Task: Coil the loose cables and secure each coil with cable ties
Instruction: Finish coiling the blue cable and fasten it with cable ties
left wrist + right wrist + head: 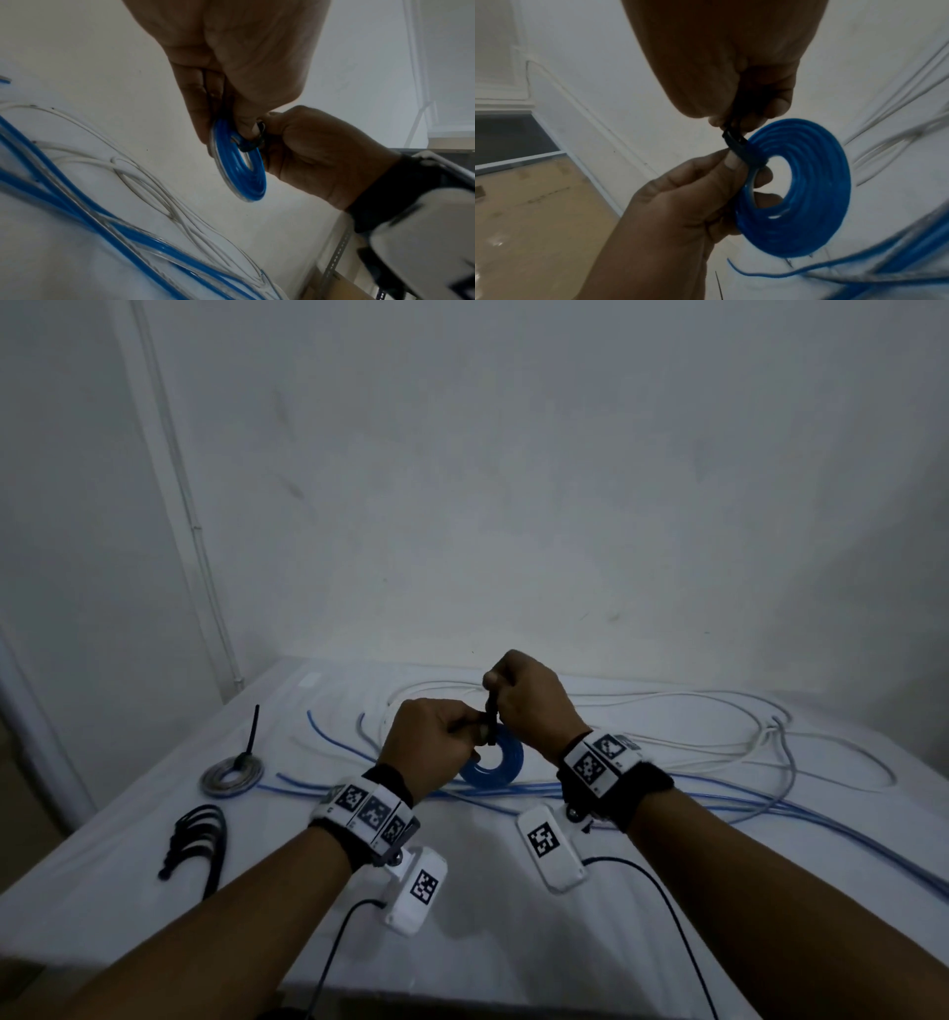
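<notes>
A flat blue cable coil (495, 765) hangs above the white table (488, 916), held by my left hand (475, 734), whose fingers curl round its rim. A black cable tie (492, 719) wraps across the coil's top edge. My right hand (494, 691) pinches the tie's strap just above the coil. In the right wrist view the tie (734, 143) crosses the coil (800, 192) between the thumb of my left hand (731, 164) and my right hand (731, 119). The left wrist view shows the coil (239, 168) edge-on with the tie (253, 142) at its top.
A grey coil (232, 775) bound with a black tie lies at the left. Several spare black ties (200, 839) lie near the left edge. Loose blue cables (719, 809) and white cables (719, 711) sprawl over the far and right parts of the table.
</notes>
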